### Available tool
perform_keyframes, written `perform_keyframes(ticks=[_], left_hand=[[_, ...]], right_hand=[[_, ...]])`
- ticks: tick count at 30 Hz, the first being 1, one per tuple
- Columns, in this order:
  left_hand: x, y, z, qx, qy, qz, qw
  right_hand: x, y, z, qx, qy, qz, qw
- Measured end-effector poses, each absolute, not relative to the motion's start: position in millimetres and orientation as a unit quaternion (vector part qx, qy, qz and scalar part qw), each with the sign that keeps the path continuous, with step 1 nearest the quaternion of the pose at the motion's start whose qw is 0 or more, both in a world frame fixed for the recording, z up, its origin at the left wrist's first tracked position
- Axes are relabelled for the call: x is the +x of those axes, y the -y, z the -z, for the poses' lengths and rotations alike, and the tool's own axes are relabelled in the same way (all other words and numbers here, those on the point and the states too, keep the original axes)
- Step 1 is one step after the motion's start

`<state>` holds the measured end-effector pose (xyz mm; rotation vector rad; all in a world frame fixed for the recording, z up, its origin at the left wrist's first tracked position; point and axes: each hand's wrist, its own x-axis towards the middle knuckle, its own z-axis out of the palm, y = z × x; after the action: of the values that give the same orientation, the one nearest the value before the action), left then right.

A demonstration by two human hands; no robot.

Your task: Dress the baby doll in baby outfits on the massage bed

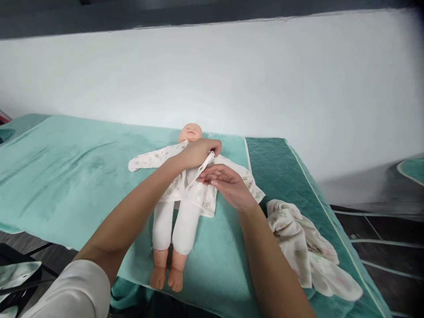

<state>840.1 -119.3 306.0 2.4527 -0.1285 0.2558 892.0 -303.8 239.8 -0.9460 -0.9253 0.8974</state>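
Note:
A baby doll point(191, 132) lies on its back in a white printed baby shirt point(155, 157), its head toward the wall. The doll's white cloth legs and bare feet point(175, 276) point toward me. My left hand point(200, 152) reaches over its chest, closed on the upper edge of the shirt's front flap. A small round snap shows on that raised strip. Beside it, my right hand point(228, 183) touches the lower part of the flap with its fingertips, fingers stretched out. The doll's chest is partly covered by my hands.
A crumpled printed baby garment point(298, 243) lies right of my right forearm. Under the doll is a light green cover point(82, 176), with a darker green quilted cover point(274, 163) to the right. A white wall point(212, 75) borders the far side. Metal bars stand at right.

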Motion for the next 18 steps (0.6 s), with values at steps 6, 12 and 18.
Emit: perform_keyframes(ticks=[6, 12, 18], left_hand=[[829.9, 102.4, -295.8, 0.929, -0.193, -0.238, 0.21], [809.6, 93.1, -275.9, 0.878, -0.175, -0.337, 0.292], [727.4, 81.0, -219.3, 0.835, -0.261, -0.399, 0.274]], right_hand=[[889.2, 305.5, -231.7, -0.563, 0.471, -0.286, 0.616], [894.2, 300.6, -223.2, -0.678, 0.483, -0.009, 0.554], [905.8, 298.2, -210.0, -0.693, 0.416, -0.046, 0.587]])
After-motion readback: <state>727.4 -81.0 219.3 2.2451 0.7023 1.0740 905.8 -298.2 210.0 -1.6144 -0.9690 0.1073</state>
